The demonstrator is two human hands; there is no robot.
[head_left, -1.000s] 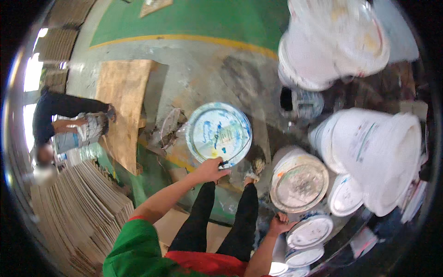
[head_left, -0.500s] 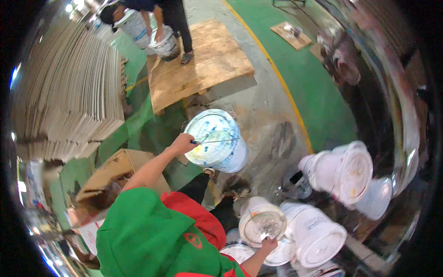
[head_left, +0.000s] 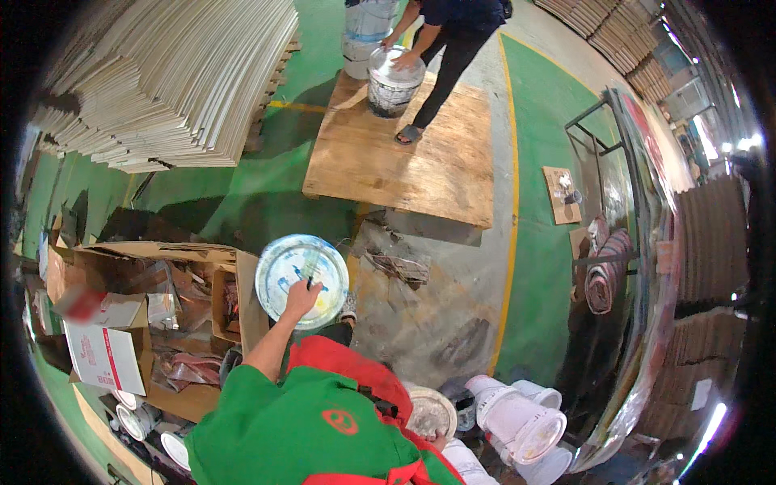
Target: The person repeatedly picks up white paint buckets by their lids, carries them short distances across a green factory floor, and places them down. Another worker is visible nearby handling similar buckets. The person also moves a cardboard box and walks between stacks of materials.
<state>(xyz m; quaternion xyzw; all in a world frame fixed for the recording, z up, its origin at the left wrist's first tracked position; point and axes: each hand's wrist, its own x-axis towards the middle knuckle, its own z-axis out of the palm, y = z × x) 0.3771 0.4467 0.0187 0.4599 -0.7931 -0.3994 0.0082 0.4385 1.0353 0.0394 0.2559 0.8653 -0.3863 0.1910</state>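
My left hand (head_left: 302, 298) is closed on the handle of a white bucket (head_left: 275, 263), whose round lid carries blue and yellow paint smears. The bucket hangs in front of my left side, beside an open cardboard box (head_left: 250, 291). Low on my right, my right hand (head_left: 440, 439) is at the edge of a second bucket (head_left: 428, 411) with a dirty off-white lid. Its fingers look closed there, though my sleeve and apron hide much of it. Right of that bucket are more white buckets (head_left: 517, 420), some of them tilted.
Ahead, a person (head_left: 453, 24) on a wooden pallet (head_left: 436, 182) bends with both hands on a lidded bucket (head_left: 394, 85). Stacked sheets (head_left: 178, 81) rise at the left. A metal rack (head_left: 634, 186) and a rolled bundle (head_left: 606, 275) stand at the right.
My view has swung to the right. The smeared bucket in my left hand has come nearer to my body. The co-worker now has hands on top of the bucket on the pallet.
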